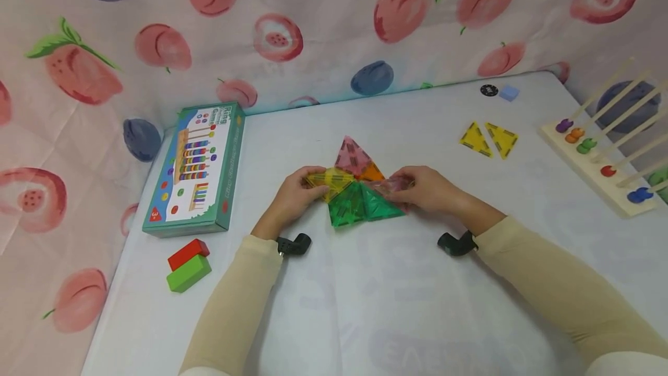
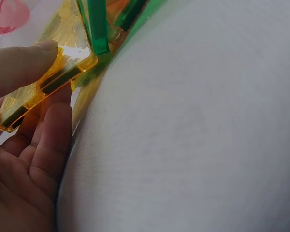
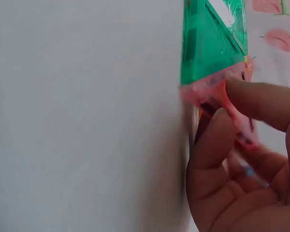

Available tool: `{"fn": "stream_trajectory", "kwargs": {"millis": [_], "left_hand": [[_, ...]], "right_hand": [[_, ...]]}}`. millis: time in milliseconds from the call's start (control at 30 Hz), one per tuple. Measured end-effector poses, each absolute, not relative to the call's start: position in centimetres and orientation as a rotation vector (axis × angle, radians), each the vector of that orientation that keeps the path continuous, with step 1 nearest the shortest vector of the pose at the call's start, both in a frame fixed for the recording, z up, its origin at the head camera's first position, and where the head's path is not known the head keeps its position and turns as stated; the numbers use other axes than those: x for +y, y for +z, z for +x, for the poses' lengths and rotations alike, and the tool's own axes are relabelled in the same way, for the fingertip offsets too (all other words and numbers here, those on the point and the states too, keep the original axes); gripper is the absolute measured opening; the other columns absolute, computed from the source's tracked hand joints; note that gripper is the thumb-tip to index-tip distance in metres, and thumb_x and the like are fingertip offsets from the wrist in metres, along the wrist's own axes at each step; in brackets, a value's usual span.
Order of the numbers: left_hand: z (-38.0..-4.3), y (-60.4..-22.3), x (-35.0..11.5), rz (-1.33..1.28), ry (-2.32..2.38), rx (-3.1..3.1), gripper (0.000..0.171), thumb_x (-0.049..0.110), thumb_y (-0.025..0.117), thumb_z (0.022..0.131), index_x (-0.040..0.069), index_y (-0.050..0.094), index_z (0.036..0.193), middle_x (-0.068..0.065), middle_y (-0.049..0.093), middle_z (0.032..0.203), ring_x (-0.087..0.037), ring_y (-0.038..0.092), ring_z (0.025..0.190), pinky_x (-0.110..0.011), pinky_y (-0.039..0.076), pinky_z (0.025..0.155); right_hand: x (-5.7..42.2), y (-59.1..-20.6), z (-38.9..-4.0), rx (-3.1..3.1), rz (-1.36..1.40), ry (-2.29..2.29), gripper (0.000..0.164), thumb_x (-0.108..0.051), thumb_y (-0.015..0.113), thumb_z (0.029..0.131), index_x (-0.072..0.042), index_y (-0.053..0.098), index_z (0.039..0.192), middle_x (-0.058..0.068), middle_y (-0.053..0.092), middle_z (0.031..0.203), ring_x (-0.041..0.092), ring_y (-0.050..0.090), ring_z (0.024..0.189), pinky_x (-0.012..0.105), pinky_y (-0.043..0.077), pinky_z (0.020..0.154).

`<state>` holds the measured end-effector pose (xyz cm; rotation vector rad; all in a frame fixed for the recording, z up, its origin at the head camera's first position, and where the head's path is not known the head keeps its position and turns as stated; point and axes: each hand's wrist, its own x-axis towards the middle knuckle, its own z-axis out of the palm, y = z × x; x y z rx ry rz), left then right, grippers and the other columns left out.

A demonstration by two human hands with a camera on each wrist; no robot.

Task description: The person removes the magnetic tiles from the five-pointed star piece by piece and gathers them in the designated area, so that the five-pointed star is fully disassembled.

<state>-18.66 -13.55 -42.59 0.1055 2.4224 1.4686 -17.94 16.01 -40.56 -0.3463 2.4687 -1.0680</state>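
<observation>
A yellow translucent triangular tile [image 1: 336, 177] is pinched between thumb and fingers by the left hand [image 1: 292, 199], a pink tile [image 3: 237, 116] likewise by the right hand [image 1: 430, 190]. Between them, mid-table, green tiles [image 1: 348, 206], another pink tile [image 1: 351, 155] and an orange tile [image 1: 373, 173] are clustered. If the sides were lifted unevenly, seams could be pulled apart and the cluster collapsed. The table is covered by a white cloth [image 1: 360, 300], bearing a game box [image 1: 203, 173] and wooden bead rack [image 1: 621, 195]; it is backed by a peach-print curtain [image 1: 323, 16].
</observation>
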Motion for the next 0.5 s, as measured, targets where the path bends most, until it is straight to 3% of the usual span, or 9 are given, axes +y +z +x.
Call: {"fn": "stream_trajectory", "kwargs": {"millis": [233, 500], "left_hand": [[-18.7, -42.8, -13.3, 0.116, 1.458, 2.419, 0.041, 0.035, 0.067, 0.079, 0.026, 0.054, 0.118, 0.002, 0.054, 0.109, -0.017, 0.053, 0.090, -0.030, 0.046, 0.074], [-18.6, -42.6, -13.5, 0.120, 1.435, 2.441, 0.044, 0.038, 0.067, 0.078, 0.026, 0.054, 0.119, 0.002, 0.054, 0.108, -0.017, 0.053, 0.089, -0.031, 0.045, 0.074]], "right_hand": [[19.3, -40.5, -17.0, 2.498, -0.348, -0.979, 0.039, -0.027, 0.062, 0.085, -0.022, 0.045, 0.120, 0.007, 0.050, 0.106, 0.024, 0.049, 0.089, 0.033, 0.046, 0.072], [27.0, -39.7, -15.3, 2.595, -0.225, -0.862, 0.031, -0.024, 0.061, 0.085, -0.012, 0.051, 0.112, 0.013, 0.049, 0.110, 0.028, 0.046, 0.096, 0.041, 0.044, 0.078]]}}
